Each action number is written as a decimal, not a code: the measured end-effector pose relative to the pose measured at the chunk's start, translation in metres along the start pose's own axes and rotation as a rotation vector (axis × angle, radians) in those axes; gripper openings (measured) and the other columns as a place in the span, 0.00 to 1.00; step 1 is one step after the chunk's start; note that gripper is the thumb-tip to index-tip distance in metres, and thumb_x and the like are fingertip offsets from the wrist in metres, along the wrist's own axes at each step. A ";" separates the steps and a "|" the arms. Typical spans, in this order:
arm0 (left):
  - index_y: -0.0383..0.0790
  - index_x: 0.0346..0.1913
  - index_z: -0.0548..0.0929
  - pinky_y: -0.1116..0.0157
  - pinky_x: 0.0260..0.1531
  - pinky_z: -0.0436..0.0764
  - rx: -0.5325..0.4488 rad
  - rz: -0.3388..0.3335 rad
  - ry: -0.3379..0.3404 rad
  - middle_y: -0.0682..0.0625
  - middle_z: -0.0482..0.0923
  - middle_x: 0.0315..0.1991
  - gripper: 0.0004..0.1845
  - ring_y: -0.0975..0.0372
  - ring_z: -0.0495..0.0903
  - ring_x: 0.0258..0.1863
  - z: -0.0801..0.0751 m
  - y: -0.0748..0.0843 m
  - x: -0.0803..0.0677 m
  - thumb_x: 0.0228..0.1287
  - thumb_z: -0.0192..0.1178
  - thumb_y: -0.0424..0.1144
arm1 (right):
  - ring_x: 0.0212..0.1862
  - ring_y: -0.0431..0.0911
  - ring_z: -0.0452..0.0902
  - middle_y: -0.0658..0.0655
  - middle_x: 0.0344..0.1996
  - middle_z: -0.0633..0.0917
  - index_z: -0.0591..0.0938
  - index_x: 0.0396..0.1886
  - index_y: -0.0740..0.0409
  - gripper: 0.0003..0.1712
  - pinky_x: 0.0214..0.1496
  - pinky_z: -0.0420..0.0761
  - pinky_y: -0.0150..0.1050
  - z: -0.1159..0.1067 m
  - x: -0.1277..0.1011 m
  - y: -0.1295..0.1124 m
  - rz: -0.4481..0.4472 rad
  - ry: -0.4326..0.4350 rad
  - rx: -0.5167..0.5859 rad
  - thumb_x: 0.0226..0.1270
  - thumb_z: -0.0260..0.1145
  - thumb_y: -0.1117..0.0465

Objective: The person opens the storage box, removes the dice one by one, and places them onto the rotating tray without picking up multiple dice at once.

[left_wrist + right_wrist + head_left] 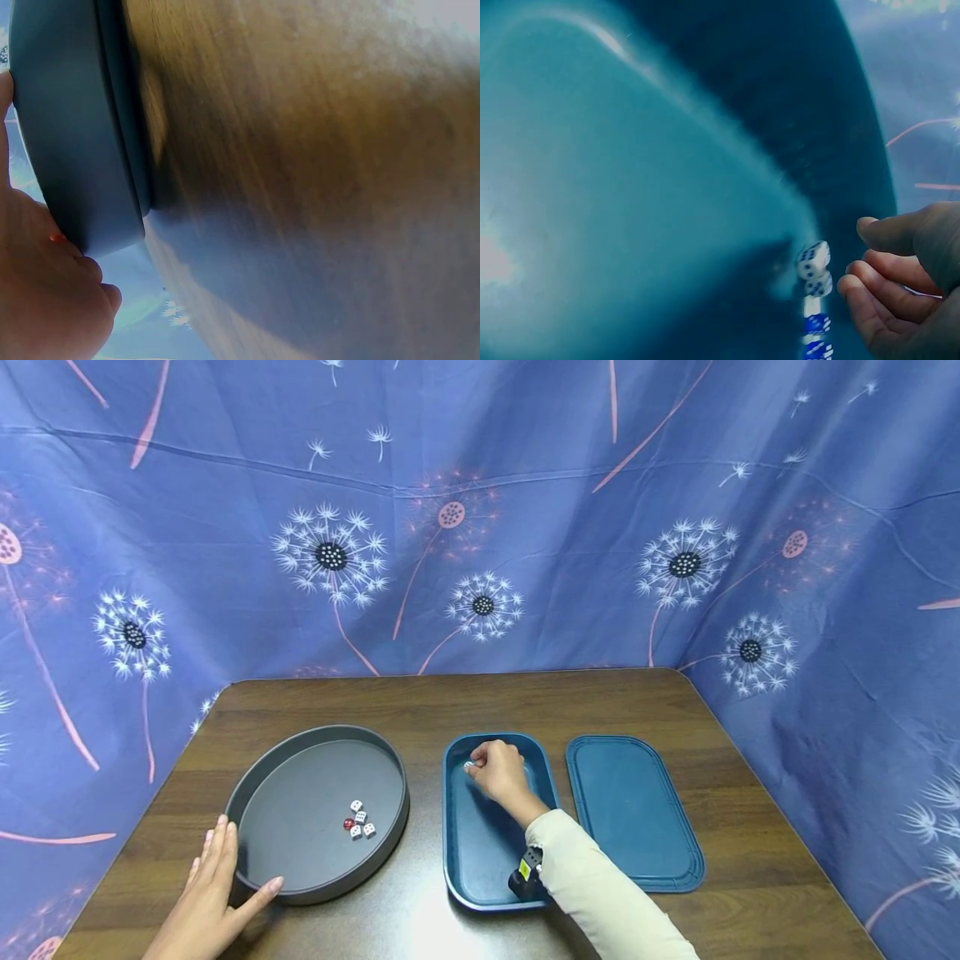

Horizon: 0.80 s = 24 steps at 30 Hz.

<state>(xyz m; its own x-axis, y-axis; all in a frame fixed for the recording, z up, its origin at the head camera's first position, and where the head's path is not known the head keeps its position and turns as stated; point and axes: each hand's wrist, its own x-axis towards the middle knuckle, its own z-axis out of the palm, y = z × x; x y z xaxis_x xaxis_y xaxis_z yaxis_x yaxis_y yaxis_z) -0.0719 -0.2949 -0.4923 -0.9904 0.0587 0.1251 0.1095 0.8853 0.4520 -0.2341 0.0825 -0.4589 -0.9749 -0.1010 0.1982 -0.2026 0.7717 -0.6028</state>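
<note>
Blue tray: raised rim, rounded corners; placed on a wooden table. Its right wall is crossed by the right forearm, and its floor stretches from the hand toward the near edge.

Column of dice, white and blue: located inside the blue tray, near its far left corner; whether stacked or laid in a row cannot be told.

Right hand: fingers loosely bent, nothing grasped; fingertips set just beside the dice, a narrow gap seen in the wrist view.

Round grey tray: separated from the blue tray by a strip of table; its outer left side is touched by the left hand, fingers extended, thumb spread along the near rim.

Four white dice and one red die: clustered right of centre in the round tray.

Flat blue panel: laid just right of the blue tray.

Patterned cloth: hung behind the table.
</note>
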 end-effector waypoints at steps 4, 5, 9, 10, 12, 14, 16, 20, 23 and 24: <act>0.24 0.73 0.36 0.42 0.67 0.25 -0.007 0.020 0.025 0.38 0.22 0.75 0.56 0.40 0.27 0.73 0.001 0.000 0.000 0.63 0.61 0.54 | 0.31 0.44 0.81 0.48 0.22 0.85 0.87 0.30 0.59 0.08 0.44 0.76 0.49 0.003 0.001 0.007 0.034 -0.023 -0.016 0.49 0.76 0.63; 0.24 0.73 0.36 0.42 0.67 0.25 -0.007 0.022 0.028 0.38 0.22 0.75 0.56 0.40 0.27 0.73 0.002 0.000 0.000 0.63 0.61 0.54 | 0.30 0.43 0.81 0.49 0.22 0.86 0.87 0.29 0.59 0.08 0.43 0.77 0.48 0.004 0.001 0.009 0.039 -0.025 -0.020 0.49 0.77 0.62; 0.24 0.73 0.36 0.43 0.68 0.25 -0.006 0.025 0.030 0.37 0.22 0.75 0.56 0.40 0.27 0.73 0.002 0.000 0.000 0.63 0.61 0.54 | 0.28 0.42 0.80 0.48 0.21 0.85 0.87 0.27 0.58 0.08 0.40 0.78 0.45 0.008 0.003 0.013 0.057 -0.027 -0.031 0.46 0.78 0.63; 0.24 0.73 0.36 0.44 0.68 0.25 -0.004 0.023 0.028 0.37 0.23 0.75 0.56 0.40 0.27 0.73 0.002 0.000 0.000 0.63 0.61 0.54 | 0.27 0.41 0.79 0.48 0.20 0.85 0.87 0.26 0.58 0.07 0.39 0.78 0.44 0.009 0.002 0.014 0.060 -0.027 -0.035 0.46 0.78 0.63; 0.25 0.73 0.36 0.45 0.68 0.24 -0.002 0.021 0.026 0.37 0.22 0.75 0.56 0.41 0.27 0.73 0.002 0.000 0.000 0.63 0.61 0.55 | 0.27 0.41 0.78 0.47 0.19 0.84 0.87 0.25 0.57 0.07 0.37 0.78 0.43 0.011 0.002 0.015 0.059 -0.025 -0.040 0.45 0.78 0.63; 0.25 0.73 0.35 0.46 0.68 0.24 -0.002 0.021 0.025 0.38 0.22 0.75 0.56 0.41 0.26 0.73 0.001 0.000 0.000 0.63 0.61 0.55 | 0.26 0.40 0.77 0.46 0.18 0.83 0.87 0.25 0.57 0.07 0.37 0.78 0.43 0.011 0.002 0.016 0.061 -0.026 -0.042 0.46 0.77 0.63; 0.26 0.73 0.36 0.47 0.68 0.24 -0.004 0.026 0.030 0.39 0.22 0.75 0.56 0.42 0.26 0.73 0.001 0.000 0.000 0.62 0.61 0.54 | 0.26 0.40 0.77 0.46 0.18 0.82 0.86 0.24 0.57 0.06 0.37 0.78 0.43 0.012 0.002 0.016 0.065 -0.030 -0.038 0.47 0.77 0.63; 0.25 0.73 0.36 0.47 0.69 0.24 -0.009 0.036 0.040 0.39 0.23 0.75 0.56 0.41 0.27 0.73 0.001 0.000 0.000 0.62 0.62 0.54 | 0.25 0.39 0.76 0.47 0.18 0.83 0.86 0.23 0.57 0.07 0.39 0.78 0.43 0.013 0.002 0.015 0.075 -0.039 -0.038 0.47 0.77 0.63; 0.25 0.73 0.37 0.47 0.69 0.25 -0.008 0.037 0.042 0.39 0.23 0.75 0.56 0.41 0.27 0.73 0.001 0.000 0.000 0.62 0.62 0.54 | 0.24 0.38 0.76 0.47 0.18 0.82 0.85 0.23 0.57 0.07 0.37 0.78 0.42 0.014 0.001 0.015 0.069 -0.038 -0.042 0.46 0.78 0.63; 0.25 0.73 0.37 0.47 0.69 0.25 -0.007 0.037 0.043 0.38 0.23 0.75 0.56 0.41 0.27 0.73 0.001 0.000 0.000 0.62 0.62 0.54 | 0.24 0.39 0.76 0.47 0.17 0.82 0.85 0.22 0.57 0.07 0.36 0.78 0.42 0.014 0.001 0.015 0.064 -0.036 -0.044 0.46 0.78 0.63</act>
<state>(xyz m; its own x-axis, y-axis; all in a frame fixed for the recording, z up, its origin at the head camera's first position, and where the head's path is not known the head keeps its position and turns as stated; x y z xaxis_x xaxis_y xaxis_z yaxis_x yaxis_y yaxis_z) -0.0719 -0.2942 -0.4935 -0.9812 0.0710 0.1793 0.1463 0.8795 0.4528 -0.2395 0.0850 -0.4788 -0.9887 -0.0720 0.1318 -0.1358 0.8041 -0.5787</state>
